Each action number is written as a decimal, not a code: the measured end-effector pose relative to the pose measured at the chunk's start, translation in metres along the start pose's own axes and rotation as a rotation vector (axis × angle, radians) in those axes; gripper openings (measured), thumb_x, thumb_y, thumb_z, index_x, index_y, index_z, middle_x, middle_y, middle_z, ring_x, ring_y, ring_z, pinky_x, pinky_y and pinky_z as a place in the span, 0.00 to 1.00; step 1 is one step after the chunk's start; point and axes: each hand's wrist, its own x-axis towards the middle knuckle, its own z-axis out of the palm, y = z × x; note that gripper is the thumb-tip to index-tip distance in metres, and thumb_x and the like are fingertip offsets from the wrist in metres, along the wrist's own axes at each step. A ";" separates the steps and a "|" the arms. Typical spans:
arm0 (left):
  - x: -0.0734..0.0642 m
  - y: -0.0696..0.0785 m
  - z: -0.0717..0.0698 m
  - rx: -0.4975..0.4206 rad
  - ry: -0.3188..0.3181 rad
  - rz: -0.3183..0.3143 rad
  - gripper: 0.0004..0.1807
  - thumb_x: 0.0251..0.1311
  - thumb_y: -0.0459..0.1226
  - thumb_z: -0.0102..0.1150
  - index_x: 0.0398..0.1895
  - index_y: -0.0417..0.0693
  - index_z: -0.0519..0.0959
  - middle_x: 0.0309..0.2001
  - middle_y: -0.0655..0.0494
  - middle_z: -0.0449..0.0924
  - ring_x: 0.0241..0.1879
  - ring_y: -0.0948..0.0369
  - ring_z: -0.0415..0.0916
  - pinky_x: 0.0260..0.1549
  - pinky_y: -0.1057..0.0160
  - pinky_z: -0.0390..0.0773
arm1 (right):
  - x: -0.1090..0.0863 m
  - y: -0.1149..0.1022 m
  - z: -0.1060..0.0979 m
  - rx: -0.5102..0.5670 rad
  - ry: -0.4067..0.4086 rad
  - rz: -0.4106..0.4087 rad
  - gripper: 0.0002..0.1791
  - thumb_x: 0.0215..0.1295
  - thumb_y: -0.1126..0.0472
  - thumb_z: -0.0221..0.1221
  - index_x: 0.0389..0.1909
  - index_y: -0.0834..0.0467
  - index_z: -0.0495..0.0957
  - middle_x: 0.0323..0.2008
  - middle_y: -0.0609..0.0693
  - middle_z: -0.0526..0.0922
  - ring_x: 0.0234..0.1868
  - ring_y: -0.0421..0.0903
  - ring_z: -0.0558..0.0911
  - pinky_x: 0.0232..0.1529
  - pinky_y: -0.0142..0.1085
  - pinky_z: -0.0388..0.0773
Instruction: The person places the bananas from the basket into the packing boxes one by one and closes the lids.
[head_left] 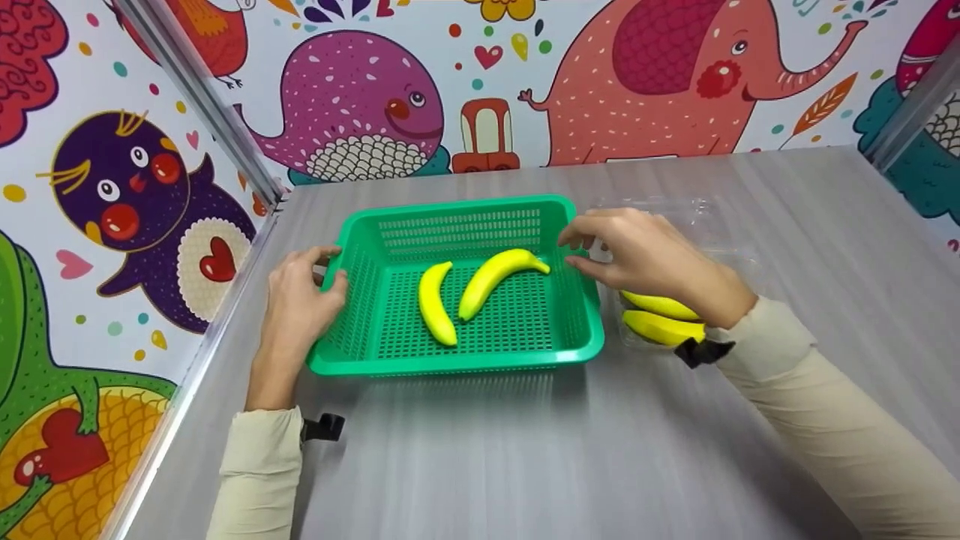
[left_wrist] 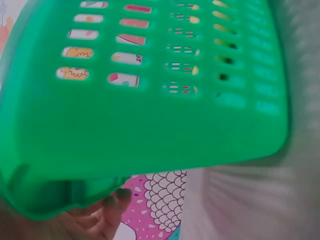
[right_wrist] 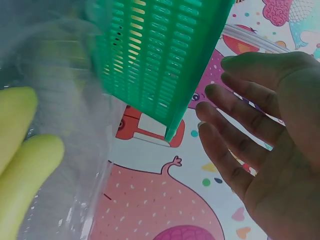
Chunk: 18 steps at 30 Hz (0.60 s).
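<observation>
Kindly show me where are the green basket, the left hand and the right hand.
Green basket (head_left: 457,363), head view: front rim.
Left hand (head_left: 301,298), head view: back of hand.
Right hand (head_left: 646,251), head view: back of hand.

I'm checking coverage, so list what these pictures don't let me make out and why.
- Head view: the right hand and wrist cover part of the clear container and of the upper banana in it.
- Right wrist view: the left edge cuts off both container bananas.
- Right wrist view: the slotted wall of the green basket masks the bananas inside.
- Left wrist view: the basket hides part of the left hand; the bottom edge cuts off more.
</observation>
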 end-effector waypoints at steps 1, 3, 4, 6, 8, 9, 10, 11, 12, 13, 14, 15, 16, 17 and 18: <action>0.001 -0.001 0.000 -0.002 -0.002 0.002 0.21 0.73 0.35 0.61 0.66 0.38 0.83 0.57 0.34 0.83 0.50 0.40 0.85 0.53 0.40 0.82 | 0.005 -0.001 0.001 0.005 -0.011 -0.010 0.17 0.68 0.55 0.74 0.55 0.52 0.89 0.48 0.48 0.92 0.47 0.47 0.88 0.44 0.45 0.90; 0.003 -0.003 0.000 -0.010 -0.003 0.004 0.21 0.73 0.35 0.61 0.65 0.38 0.83 0.57 0.35 0.83 0.51 0.40 0.85 0.54 0.40 0.83 | 0.014 -0.002 0.002 0.016 -0.037 -0.021 0.16 0.69 0.55 0.74 0.55 0.52 0.89 0.49 0.49 0.92 0.47 0.48 0.88 0.44 0.45 0.90; 0.004 -0.004 0.001 -0.015 -0.002 0.004 0.21 0.72 0.35 0.62 0.65 0.38 0.83 0.57 0.35 0.83 0.51 0.40 0.85 0.54 0.40 0.83 | 0.018 -0.003 0.003 0.020 -0.050 -0.025 0.16 0.69 0.55 0.73 0.56 0.52 0.89 0.49 0.49 0.92 0.47 0.48 0.89 0.44 0.45 0.90; 0.005 -0.006 0.002 -0.024 0.003 0.005 0.21 0.72 0.35 0.62 0.65 0.39 0.84 0.58 0.35 0.83 0.51 0.40 0.86 0.54 0.40 0.83 | 0.025 -0.004 0.005 0.029 -0.076 -0.034 0.16 0.70 0.55 0.73 0.57 0.53 0.89 0.51 0.49 0.92 0.48 0.49 0.89 0.44 0.45 0.90; 0.006 -0.007 0.003 -0.032 0.010 0.003 0.21 0.72 0.35 0.63 0.65 0.39 0.84 0.58 0.36 0.83 0.51 0.40 0.86 0.54 0.40 0.83 | 0.032 -0.005 0.007 0.038 -0.100 -0.037 0.17 0.71 0.56 0.72 0.57 0.53 0.89 0.52 0.49 0.92 0.49 0.49 0.90 0.46 0.45 0.91; 0.006 -0.007 0.004 -0.035 0.013 0.003 0.21 0.72 0.35 0.63 0.65 0.39 0.84 0.58 0.36 0.83 0.52 0.40 0.86 0.55 0.40 0.84 | 0.035 -0.005 0.008 0.040 -0.109 -0.040 0.17 0.71 0.56 0.72 0.57 0.53 0.89 0.53 0.50 0.92 0.50 0.49 0.91 0.47 0.45 0.91; 0.007 -0.007 0.004 -0.038 0.017 0.002 0.20 0.72 0.35 0.63 0.65 0.39 0.84 0.58 0.36 0.83 0.52 0.40 0.86 0.55 0.40 0.84 | 0.037 -0.005 0.009 0.042 -0.118 -0.045 0.17 0.70 0.56 0.72 0.58 0.53 0.88 0.53 0.50 0.92 0.51 0.49 0.91 0.48 0.46 0.91; 0.007 -0.007 0.005 -0.039 0.021 0.000 0.20 0.72 0.35 0.63 0.65 0.39 0.84 0.58 0.36 0.83 0.52 0.40 0.86 0.55 0.40 0.84 | 0.040 -0.005 0.009 0.044 -0.129 -0.050 0.17 0.71 0.56 0.72 0.57 0.53 0.88 0.53 0.51 0.92 0.51 0.50 0.91 0.49 0.46 0.90; 0.007 -0.006 0.006 -0.039 0.024 -0.003 0.20 0.72 0.35 0.63 0.65 0.39 0.84 0.58 0.37 0.83 0.52 0.40 0.86 0.55 0.40 0.84 | 0.043 -0.005 0.010 0.045 -0.140 -0.051 0.16 0.71 0.56 0.72 0.57 0.53 0.88 0.53 0.51 0.92 0.51 0.50 0.90 0.50 0.47 0.90; 0.007 -0.006 0.006 -0.039 0.027 -0.004 0.20 0.72 0.35 0.63 0.65 0.40 0.84 0.58 0.37 0.83 0.53 0.41 0.85 0.55 0.40 0.84 | 0.045 -0.005 0.010 0.044 -0.151 -0.053 0.16 0.71 0.56 0.72 0.57 0.53 0.88 0.53 0.51 0.92 0.51 0.50 0.90 0.50 0.47 0.90; 0.007 -0.005 0.006 -0.040 0.028 -0.006 0.20 0.72 0.35 0.62 0.65 0.40 0.84 0.58 0.37 0.83 0.53 0.41 0.85 0.55 0.40 0.84 | 0.048 -0.006 0.011 0.042 -0.162 -0.054 0.16 0.71 0.56 0.72 0.57 0.53 0.88 0.53 0.51 0.92 0.51 0.50 0.90 0.50 0.47 0.90; 0.007 -0.005 0.007 -0.040 0.031 -0.008 0.20 0.72 0.35 0.62 0.65 0.40 0.84 0.58 0.37 0.83 0.53 0.41 0.85 0.55 0.40 0.84 | 0.051 -0.007 0.011 0.040 -0.175 -0.055 0.17 0.71 0.55 0.72 0.58 0.52 0.88 0.53 0.51 0.92 0.51 0.51 0.90 0.51 0.47 0.90; 0.007 -0.004 0.007 -0.040 0.033 -0.009 0.20 0.72 0.35 0.62 0.65 0.40 0.84 0.58 0.37 0.83 0.52 0.41 0.85 0.55 0.40 0.84 | 0.055 -0.007 0.011 0.035 -0.191 -0.054 0.17 0.71 0.55 0.72 0.58 0.52 0.88 0.53 0.51 0.92 0.51 0.51 0.90 0.51 0.48 0.90; 0.007 -0.004 0.007 -0.039 0.035 -0.009 0.20 0.72 0.35 0.62 0.65 0.39 0.84 0.58 0.37 0.83 0.52 0.41 0.85 0.54 0.40 0.84 | 0.058 -0.009 0.012 0.031 -0.206 -0.053 0.17 0.71 0.55 0.72 0.58 0.52 0.88 0.53 0.51 0.92 0.52 0.51 0.90 0.51 0.48 0.89; 0.008 -0.004 0.007 -0.039 0.036 -0.009 0.20 0.72 0.35 0.62 0.65 0.39 0.84 0.57 0.36 0.83 0.52 0.41 0.85 0.54 0.41 0.83 | 0.062 -0.010 0.012 0.026 -0.222 -0.051 0.18 0.70 0.55 0.73 0.59 0.53 0.88 0.54 0.52 0.91 0.53 0.52 0.90 0.52 0.49 0.89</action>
